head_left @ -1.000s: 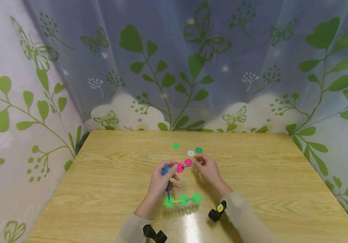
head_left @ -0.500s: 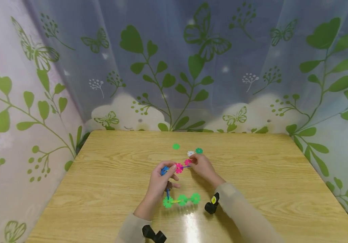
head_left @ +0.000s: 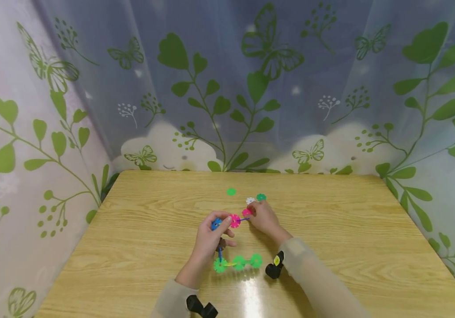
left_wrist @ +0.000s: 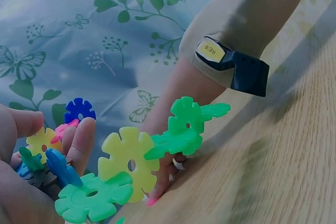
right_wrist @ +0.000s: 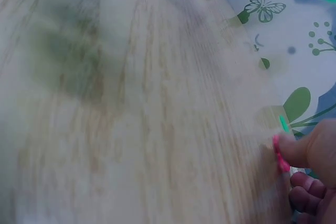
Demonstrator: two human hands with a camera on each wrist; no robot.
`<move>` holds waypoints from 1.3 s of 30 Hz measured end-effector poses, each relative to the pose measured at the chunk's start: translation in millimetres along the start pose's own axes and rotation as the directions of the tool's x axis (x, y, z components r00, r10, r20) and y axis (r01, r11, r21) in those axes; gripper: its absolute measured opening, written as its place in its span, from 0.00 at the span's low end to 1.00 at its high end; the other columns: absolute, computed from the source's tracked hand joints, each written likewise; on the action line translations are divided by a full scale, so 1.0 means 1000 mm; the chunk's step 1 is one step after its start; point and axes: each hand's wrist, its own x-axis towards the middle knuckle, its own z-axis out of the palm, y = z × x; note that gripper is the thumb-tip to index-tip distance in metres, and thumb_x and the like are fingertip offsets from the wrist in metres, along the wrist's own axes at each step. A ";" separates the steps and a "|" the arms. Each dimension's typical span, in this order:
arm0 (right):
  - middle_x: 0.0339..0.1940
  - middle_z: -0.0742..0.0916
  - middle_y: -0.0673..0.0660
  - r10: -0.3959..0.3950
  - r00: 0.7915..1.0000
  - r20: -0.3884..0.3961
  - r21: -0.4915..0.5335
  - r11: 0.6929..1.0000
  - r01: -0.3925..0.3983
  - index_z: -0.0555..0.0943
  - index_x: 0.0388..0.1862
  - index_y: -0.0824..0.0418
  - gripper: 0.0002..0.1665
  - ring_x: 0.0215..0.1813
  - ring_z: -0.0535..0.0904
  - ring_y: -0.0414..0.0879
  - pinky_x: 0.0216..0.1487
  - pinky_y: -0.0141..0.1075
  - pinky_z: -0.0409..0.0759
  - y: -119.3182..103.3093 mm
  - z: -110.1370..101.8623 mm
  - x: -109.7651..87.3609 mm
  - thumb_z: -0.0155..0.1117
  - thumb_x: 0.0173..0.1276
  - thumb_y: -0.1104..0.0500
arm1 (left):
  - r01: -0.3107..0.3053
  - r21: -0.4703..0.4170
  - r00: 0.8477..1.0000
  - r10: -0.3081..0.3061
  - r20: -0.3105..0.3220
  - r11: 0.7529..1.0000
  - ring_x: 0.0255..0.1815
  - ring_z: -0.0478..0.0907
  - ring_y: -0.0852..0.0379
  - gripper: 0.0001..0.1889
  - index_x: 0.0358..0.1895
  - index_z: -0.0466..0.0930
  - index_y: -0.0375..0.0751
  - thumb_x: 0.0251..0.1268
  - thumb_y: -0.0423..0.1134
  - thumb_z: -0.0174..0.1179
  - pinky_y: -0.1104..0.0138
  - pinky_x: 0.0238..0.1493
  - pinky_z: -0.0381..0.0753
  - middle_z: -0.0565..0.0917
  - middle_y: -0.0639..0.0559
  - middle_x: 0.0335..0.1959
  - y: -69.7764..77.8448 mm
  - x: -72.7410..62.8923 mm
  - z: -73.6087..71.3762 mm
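My left hand (head_left: 211,234) holds a chain of joined plastic snowflake discs between thumb and fingers. The chain has a blue disc (head_left: 216,224) and a pink disc (head_left: 234,221) at the top. Below, a brown disc shows partly behind the fingers, and a row of green discs (head_left: 239,263) juts to the right. In the left wrist view a yellow disc (left_wrist: 128,161) links two of the green ones. My right hand (head_left: 265,216) is down at the table, thumb and fingertips at a loose pink disc (right_wrist: 281,153); its fingers partly cover that disc.
Loose discs lie beyond the hands on the wooden table (head_left: 152,247): a white one (head_left: 250,201), a teal one (head_left: 261,197) and a bright green one (head_left: 231,191). A leaf-patterned curtain (head_left: 227,88) hangs behind the table's far edge.
My right hand has moved left and onto the loose pink disc, covering part of it. The left hand and its chain stay almost where they were.
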 end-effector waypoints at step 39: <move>0.24 0.80 0.58 0.159 0.974 -0.161 0.744 0.668 0.014 0.79 0.42 0.69 0.09 0.22 0.73 0.45 0.21 0.32 0.75 -0.023 -0.040 -0.061 0.61 0.65 0.66 | 0.007 -0.011 1.000 -0.007 -0.019 1.000 0.25 0.77 0.57 0.20 0.49 0.72 0.35 0.63 0.47 0.59 0.58 0.27 0.86 0.74 0.46 0.36 -0.002 -0.001 0.000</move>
